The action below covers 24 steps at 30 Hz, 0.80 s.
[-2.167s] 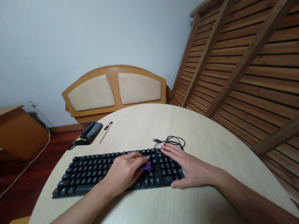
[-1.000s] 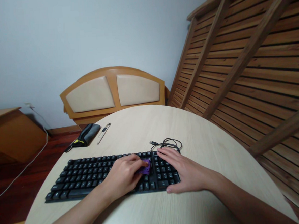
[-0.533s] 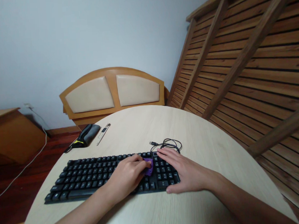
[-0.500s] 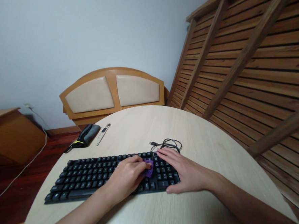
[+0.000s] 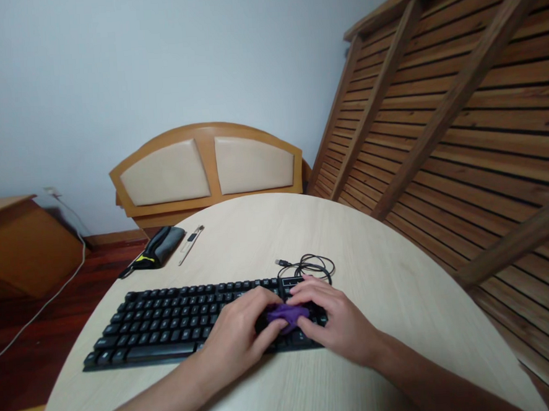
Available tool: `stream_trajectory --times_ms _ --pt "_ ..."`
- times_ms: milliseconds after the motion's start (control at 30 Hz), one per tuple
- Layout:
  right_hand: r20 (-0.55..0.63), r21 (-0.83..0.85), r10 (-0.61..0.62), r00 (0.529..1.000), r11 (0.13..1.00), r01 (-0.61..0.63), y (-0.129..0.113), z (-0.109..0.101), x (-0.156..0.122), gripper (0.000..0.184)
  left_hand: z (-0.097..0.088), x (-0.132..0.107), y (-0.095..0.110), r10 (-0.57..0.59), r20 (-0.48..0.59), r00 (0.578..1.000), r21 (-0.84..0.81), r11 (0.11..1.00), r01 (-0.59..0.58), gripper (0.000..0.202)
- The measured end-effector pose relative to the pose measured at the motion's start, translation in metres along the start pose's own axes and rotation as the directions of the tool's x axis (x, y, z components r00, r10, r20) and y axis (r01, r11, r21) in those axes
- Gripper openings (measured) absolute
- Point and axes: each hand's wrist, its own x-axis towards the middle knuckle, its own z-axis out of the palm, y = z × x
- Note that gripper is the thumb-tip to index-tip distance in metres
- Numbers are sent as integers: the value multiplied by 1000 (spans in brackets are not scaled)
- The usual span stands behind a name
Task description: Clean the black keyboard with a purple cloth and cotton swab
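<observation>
A black keyboard (image 5: 170, 317) lies across the near part of the round table (image 5: 401, 297). Above its right-hand keys, a crumpled purple cloth (image 5: 289, 315) is pinched between both hands. My left hand (image 5: 242, 325) grips the cloth's left side with thumb and fingers. On the other side, my right hand (image 5: 340, 319) has its thumb and fingertips closed on the cloth. Together the hands and cloth hide part of the number pad and the keys beside it. A black USB cable (image 5: 313, 266) is coiled just behind the keyboard's right end.
At the table's left edge lies a dark grey and black pouch (image 5: 163, 248) with a yellow mark. Beside it is a thin, pale, flat tool (image 5: 191, 243). A padded headboard (image 5: 207, 166) stands behind the table, and a slatted wooden frame (image 5: 437, 127) leans on the right.
My right hand has left its flat rest on the number pad and taken hold of the cloth. My left hand has moved slightly; the cloth now sits bunched between both hands, further right.
</observation>
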Motion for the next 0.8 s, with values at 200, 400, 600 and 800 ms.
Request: stream_trajectory --times_ms 200,400,600,800 --pt "-349 -18 140 927 988 -156 13 -16 4 12 -18 -4 -24 -33 179 983 330 943 -29 96" --pt "-196 -155 102 975 979 -134 19 -10 3 12 -14 -10 -46 -91 304 948 390 920 -37 127" --pt "72 -156 69 995 986 -57 15 -2 2 29 -11 -8 -46 -58 269 961 377 925 -49 123" --pt "227 -176 19 974 984 22 15 -15 0 31 -10 -9 -46 -57 256 965 366 930 -42 123"
